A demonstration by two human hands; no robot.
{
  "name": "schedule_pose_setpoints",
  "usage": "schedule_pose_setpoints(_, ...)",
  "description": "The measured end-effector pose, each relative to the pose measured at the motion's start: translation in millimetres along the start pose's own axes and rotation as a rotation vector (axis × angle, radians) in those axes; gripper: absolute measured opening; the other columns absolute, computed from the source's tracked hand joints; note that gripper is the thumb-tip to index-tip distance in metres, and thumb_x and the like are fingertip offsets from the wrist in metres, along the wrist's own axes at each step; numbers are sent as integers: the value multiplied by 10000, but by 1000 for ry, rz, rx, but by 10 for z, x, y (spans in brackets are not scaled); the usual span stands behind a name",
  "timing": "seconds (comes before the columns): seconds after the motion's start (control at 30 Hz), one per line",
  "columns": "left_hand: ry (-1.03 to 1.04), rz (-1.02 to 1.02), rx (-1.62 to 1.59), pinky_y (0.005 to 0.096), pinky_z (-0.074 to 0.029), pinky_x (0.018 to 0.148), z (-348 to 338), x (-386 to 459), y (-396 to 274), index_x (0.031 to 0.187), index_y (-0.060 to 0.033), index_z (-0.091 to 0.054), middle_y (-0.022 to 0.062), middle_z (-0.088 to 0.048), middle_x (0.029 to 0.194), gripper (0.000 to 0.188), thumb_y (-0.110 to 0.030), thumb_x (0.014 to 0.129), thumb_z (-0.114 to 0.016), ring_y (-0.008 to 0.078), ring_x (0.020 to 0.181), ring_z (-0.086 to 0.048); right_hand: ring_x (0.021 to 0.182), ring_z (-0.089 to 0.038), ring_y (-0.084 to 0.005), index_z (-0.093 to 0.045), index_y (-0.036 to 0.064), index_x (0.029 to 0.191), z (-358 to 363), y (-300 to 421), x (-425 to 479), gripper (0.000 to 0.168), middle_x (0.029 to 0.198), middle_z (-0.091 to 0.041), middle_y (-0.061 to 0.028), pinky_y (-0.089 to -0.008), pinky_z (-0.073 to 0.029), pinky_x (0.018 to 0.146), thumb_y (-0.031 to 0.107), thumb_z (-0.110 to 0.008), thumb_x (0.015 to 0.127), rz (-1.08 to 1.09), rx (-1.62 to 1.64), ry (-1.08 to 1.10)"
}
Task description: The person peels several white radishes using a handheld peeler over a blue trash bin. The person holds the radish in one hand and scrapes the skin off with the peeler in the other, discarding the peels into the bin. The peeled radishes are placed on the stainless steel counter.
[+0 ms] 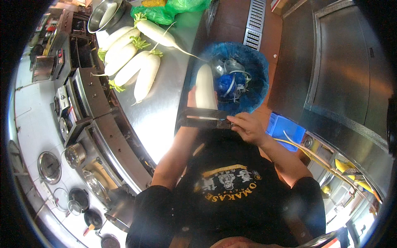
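Note:
My left hand [191,98] holds a smooth white daikon radish [205,85] from its side, partly hidden behind it. My right hand [247,127] grips the end of a wide, dark, slotted tool [203,123], apparently a peeler, which lies across the radish's near end. Beyond the held radish, a bin lined with a blue plastic bag [259,68] contains pale peel strips and other plastic. Several daikons with green leaf stubs [147,77] lie on the steel worktop [161,102]. A metal bowl [93,26] at the far left holds one pale radish.
Green plastic bags [161,14] lie at the worktop's far end. Stoves and steel equipment [93,93] line the left side. A blue crate [287,131] and a yellow hose [297,144] are at the right, near a steel cabinet [341,68]. A floor drain grate [254,28] lies beyond the bin.

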State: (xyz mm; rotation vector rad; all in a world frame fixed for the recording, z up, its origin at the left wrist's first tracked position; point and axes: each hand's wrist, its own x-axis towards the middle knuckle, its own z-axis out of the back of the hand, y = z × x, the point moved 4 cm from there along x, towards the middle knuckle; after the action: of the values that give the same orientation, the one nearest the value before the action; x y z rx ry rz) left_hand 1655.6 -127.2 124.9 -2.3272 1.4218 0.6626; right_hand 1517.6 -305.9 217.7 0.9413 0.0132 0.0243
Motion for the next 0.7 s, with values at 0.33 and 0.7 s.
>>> schedule_pose_setpoints(0.33, -58, -80, 262, 425, -588, 689, -285, -554, 82, 1406, -36, -525, 171, -647, 1097, 686, -570, 976, -495, 273, 874, -679, 1113, -684, -335, -679, 203, 1352, 268, -1477, 842, 402, 1258, -710, -134, -414, -537, 923, 386, -604, 1002, -482, -43, -275)
schedule_pose_setpoints(0.7, -102, -4, 151, 387, -590, 684, -467, -413, 192, 1197, 23, -625, 160, -696, 967, 551, -452, 959, -479, 265, 791, -690, 1065, -697, -341, -673, 117, 1334, -8, -1534, 844, 380, 1182, -728, -178, -411, -528, 914, 305, -609, 1010, -468, -110, -209)
